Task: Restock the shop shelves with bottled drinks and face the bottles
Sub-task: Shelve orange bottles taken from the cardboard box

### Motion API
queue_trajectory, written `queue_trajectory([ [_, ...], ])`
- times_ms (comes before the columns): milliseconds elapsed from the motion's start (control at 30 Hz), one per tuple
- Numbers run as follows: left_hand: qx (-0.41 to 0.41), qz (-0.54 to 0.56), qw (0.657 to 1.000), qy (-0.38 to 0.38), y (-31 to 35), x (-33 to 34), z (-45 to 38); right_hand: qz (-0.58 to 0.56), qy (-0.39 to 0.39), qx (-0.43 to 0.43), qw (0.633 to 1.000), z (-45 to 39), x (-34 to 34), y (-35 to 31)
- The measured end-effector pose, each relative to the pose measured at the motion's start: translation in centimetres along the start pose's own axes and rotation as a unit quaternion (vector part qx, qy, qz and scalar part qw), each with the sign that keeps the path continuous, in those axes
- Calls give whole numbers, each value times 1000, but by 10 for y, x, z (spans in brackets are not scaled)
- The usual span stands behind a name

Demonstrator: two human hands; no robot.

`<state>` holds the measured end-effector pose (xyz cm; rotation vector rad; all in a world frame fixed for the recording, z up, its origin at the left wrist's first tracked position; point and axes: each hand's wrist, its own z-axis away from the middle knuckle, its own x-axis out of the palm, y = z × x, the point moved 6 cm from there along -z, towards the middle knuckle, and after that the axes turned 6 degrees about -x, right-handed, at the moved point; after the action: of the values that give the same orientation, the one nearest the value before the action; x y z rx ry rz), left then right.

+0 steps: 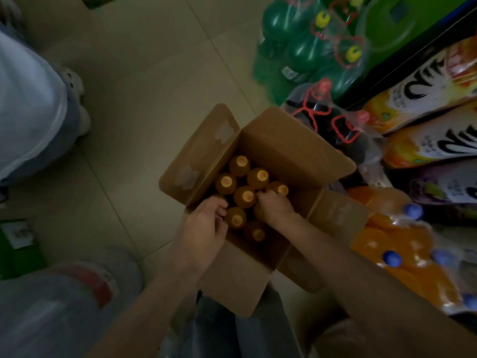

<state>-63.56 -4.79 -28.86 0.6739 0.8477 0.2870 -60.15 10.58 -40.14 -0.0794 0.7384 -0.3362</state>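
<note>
Both hands, left hand point(204, 223) and right hand point(273, 206), grip bottles point(245, 196) inside carton point(296, 153).

Dim, soft focus, warped blurry edges

Tiled floor point(144, 73); second person's white top point(23, 104); green box point(18, 244) at left.

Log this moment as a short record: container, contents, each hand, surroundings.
container: cardboard box, flaps open, on the tiled floor
contents: orange bottles standing upright, caps up
left hand: inside the box, fingers curled at a bottle top at the near left
right hand: inside the box, fingers curled over a bottle top
surroundings: shrink-wrapped green bottles beyond the box, orange drink packs to the right
</note>
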Motion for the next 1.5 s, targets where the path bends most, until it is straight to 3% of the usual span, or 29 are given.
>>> queue_trajectory([
  [67, -4, 4, 999, -37, 7, -1, -2, -32, 20, -42, 998, 31, -41, -11],
  [200, -49, 27, 982, -181, 28, 6, -7, -60, 49, -155, 985, 108, -153, -20],
  [267, -36, 32, 978, -202, 47, 6, -9, -155, 75, -194, 966, 132, -194, -22],
  [367, -59, 84, 986, -135, 58, -6, -10, -376, 141, -218, 890, 140, -211, -28],
  [467, -95, 149, 982, -63, 39, -27, -9, -575, 170, -144, 787, 116, -176, -17],
  [500, -98, 175, 978, -50, 33, -34, -8, -560, 184, -108, 801, 99, -153, -11],
  [567, -97, 209, 972, -34, 22, -42, -9, -376, 193, -55, 905, 60, -102, -3],
  [633, -89, 213, 973, -21, 15, -45, -11, -164, 97, -68, 979, 22, -42, -14],
  [700, -76, 199, 977, -12, 8, -46, -15, -11, 3, -74, 997, -6, 1, -28],
  [833, -63, 192, 979, -25, 3, -44, -20, 100, 7, -54, 994, -35, 16, -29],
  [933, -73, 194, 978, 3, 8, -49, -22, 21, 23, -30, 999, -12, -5, -30],
  [1067, -91, 185, 978, -12, 48, -61, -10, -63, 124, -44, 989, 72, -93, -31],
  [1333, 61, 144, 984, -86, 286, -204, 67, -58, 259, -60, 962, 352, -373, -46],
  [1433, 137, 117, 979, -101, 388, -263, 105, -62, 360, -25, 931, 483, -469, -48],
  [1500, 180, 109, 970, -122, 457, -292, 134, -84, 453, -1, 887, 574, -516, -43],
])
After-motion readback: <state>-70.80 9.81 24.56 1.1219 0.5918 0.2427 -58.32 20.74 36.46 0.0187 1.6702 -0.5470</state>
